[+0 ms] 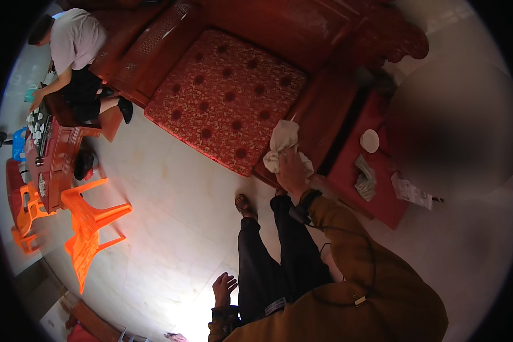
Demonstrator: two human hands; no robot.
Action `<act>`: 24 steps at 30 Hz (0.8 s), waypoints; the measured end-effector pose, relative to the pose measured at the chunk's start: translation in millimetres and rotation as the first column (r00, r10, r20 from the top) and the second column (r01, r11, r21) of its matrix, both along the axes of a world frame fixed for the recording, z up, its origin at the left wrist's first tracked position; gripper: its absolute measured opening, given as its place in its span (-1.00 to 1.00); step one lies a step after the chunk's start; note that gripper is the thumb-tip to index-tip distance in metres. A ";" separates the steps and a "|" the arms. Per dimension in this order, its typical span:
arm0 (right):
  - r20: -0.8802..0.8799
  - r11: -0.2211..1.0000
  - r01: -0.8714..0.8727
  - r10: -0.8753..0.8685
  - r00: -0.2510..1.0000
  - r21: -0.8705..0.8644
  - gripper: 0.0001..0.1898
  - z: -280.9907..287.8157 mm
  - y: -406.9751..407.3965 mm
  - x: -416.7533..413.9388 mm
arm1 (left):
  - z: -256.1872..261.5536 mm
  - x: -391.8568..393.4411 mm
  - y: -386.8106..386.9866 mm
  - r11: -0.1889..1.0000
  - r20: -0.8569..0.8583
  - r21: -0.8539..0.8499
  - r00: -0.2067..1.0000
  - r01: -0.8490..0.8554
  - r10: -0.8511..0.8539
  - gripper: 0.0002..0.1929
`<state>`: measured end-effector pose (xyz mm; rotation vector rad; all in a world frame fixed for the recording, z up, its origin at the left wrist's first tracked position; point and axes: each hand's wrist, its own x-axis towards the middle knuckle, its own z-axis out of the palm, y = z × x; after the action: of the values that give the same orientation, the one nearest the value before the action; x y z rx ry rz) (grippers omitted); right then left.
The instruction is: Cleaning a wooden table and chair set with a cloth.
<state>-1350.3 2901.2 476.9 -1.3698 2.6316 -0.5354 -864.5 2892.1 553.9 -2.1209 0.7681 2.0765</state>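
A crumpled pale cloth (284, 136) lies under my right hand (292, 171), which grips or presses it against the reddish-brown carved wooden sofa (333, 102). Just left of the cloth is the corner of a red patterned seat cushion (226, 98) with darker round tufts. My left hand (225, 287) hangs beside my left leg, away from the furniture. Its fingers are slightly spread and nothing is in them.
Right of the sofa, a red-topped surface (346, 171) carries a white round object (369, 141), a folded cloth (365, 177) and printed paper (406, 190). Orange plastic chairs (89, 218) stand left. A person (75, 42) sits at a wooden tea table (57, 149).
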 end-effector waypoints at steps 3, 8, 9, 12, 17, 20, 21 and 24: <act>0.009 0.994 -0.094 0.095 0.995 -0.054 -0.52 2.3 13.4 48.2 | -2.7 2.9 3.0 1.000 0.020 0.015 1.000 0.008 -0.009 -0.48; 0.417 0.994 -0.085 0.104 0.903 -0.065 -0.44 5.3 55.4 75.3 | -4.9 -9.8 -4.7 1.000 -0.015 0.001 1.000 0.025 -0.025 -0.48; 0.418 0.994 -0.090 0.108 0.902 -0.063 -0.44 4.7 61.7 70.4 | -4.7 -11.1 -7.0 0.999 -0.026 -0.016 0.999 0.041 -0.041 -0.48; 0.356 0.955 0.252 -0.183 0.916 -0.158 -0.38 9.5 78.7 35.0 | -5.3 -13.8 -11.8 0.998 -0.034 -0.039 0.998 0.047 -0.048 -0.48; 0.341 0.905 0.423 -0.383 0.859 -0.050 -0.49 11.0 71.5 -64.0 | -6.8 -15.8 -13.4 0.999 -0.052 -0.037 0.998 0.035 -0.037 -0.50; 0.190 0.922 0.381 -0.386 0.903 0.065 -0.48 -12.5 76.3 -32.9 | -2.8 -15.1 -12.2 0.999 -0.045 -0.047 0.999 0.007 -0.010 -0.50; 0.109 0.921 0.390 -0.390 0.914 0.027 -0.48 -15.3 74.8 -16.9 | -7.0 -17.2 -12.8 0.998 -0.043 -0.053 0.999 -0.025 0.023 -0.50; 0.086 0.920 0.384 -0.390 0.917 0.080 -0.47 -14.9 74.1 48.1 | -9.4 3.1 1.7 0.998 -0.047 -0.041 0.998 -0.047 0.045 -0.52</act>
<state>-1302.1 2975.3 462.0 -0.7766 2.8169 -0.5427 -861.4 2893.8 544.5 -2.1393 0.7826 2.1579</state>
